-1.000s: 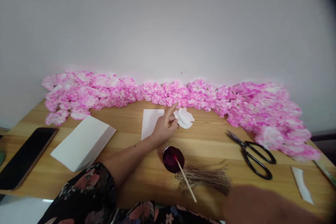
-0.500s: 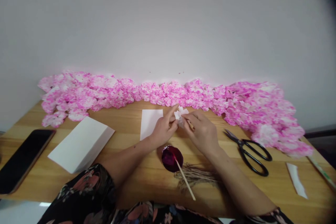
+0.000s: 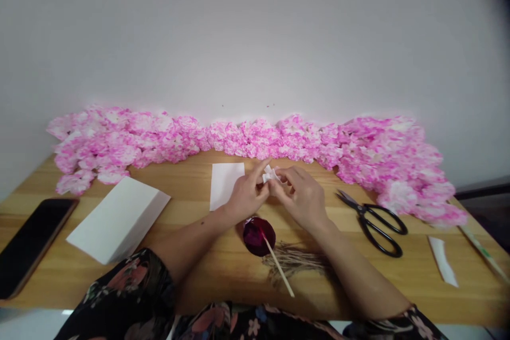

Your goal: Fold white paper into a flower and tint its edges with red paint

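Observation:
Between my fingertips is a small white paper flower [image 3: 270,174] with ruffled petals. My left hand [image 3: 249,192] pinches it from the left, its index finger stretched upward. From the other side, my right hand [image 3: 303,195] has thumb and fingers closed on the flower's edge. Just below the hands sits a small round dish of dark magenta liquid [image 3: 255,236], with a thin wooden stick [image 3: 281,271] leaning out of it. A flat white sheet of paper [image 3: 223,183] lies beside my left hand. The flower's underside is hidden by my fingers.
Pink-and-white paper flowers [image 3: 255,138] line the wall side of the wooden table [image 3: 199,239]. Black scissors [image 3: 370,218] and a white paper strip [image 3: 443,261] lie at right. A paper stack [image 3: 119,218] and phone [image 3: 35,244] lie left. Thin brown twine [image 3: 298,261] rests under my right forearm.
My right fingers have turned and closed in over the flower, whose petals now look more gathered. The whole view has shifted slightly.

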Demonstrator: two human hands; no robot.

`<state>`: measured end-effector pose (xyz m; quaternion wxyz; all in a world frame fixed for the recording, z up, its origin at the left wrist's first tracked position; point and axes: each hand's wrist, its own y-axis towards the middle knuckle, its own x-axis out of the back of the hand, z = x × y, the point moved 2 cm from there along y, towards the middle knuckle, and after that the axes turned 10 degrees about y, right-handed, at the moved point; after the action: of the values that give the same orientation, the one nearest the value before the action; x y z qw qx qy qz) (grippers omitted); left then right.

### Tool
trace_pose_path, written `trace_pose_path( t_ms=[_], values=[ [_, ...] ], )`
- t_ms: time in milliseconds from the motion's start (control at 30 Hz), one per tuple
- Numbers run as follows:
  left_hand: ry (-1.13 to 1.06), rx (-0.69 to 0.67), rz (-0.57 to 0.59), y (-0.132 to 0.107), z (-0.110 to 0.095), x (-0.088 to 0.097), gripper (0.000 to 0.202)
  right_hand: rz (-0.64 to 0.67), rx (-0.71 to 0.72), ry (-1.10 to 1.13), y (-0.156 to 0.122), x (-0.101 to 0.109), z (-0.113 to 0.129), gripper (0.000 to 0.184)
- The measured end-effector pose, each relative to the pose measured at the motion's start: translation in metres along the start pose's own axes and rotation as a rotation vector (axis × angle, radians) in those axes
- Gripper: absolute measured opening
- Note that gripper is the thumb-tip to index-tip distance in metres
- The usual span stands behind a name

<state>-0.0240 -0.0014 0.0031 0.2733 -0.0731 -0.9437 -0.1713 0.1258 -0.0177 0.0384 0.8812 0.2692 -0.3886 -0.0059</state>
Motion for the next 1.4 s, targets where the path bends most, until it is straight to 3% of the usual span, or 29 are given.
trace_pose_path(
  t_ms=[167, 267, 467, 700, 867, 1000, 1267, 1400],
  values=[
    [0.063, -0.015, 0.027, 0.0, -0.001, 0.0, 0.055, -0.042, 0.01, -0.045, -0.001, -0.002, -0.001, 0.025],
    [0.044, 0.009, 0.043, 0.0, 0.001, -0.001, 0.057, -0.05, -0.041, 0.053, -0.002, -0.001, -0.003, 0.024],
    [-0.403, 0.15, 0.051, 0.005, 0.008, 0.0, 0.062, -0.136, -0.236, 0.338, 0.006, 0.018, -0.019, 0.031],
    [-0.614, 0.151, 0.096, 0.007, 0.006, 0.003, 0.061, 0.146, -0.322, 0.479, 0.013, 0.017, -0.028, 0.026],
    [-0.607, 0.141, 0.137, 0.005, 0.007, 0.003, 0.06, 0.18, -0.309, 0.458, 0.009, 0.006, -0.021, 0.024],
    [-0.582, 0.146, 0.106, 0.006, 0.008, 0.002, 0.052, 0.125, -0.253, 0.454, 0.004, -0.001, -0.019, 0.016],
    [-0.491, 0.13, -0.007, 0.007, 0.014, -0.006, 0.028, -0.027, -0.011, 0.139, -0.003, -0.004, -0.018, 0.018],
    [-0.426, 0.118, -0.002, 0.008, 0.02, -0.008, 0.007, -0.027, -0.038, 0.24, -0.002, 0.0, -0.015, 0.016]
  ],
)
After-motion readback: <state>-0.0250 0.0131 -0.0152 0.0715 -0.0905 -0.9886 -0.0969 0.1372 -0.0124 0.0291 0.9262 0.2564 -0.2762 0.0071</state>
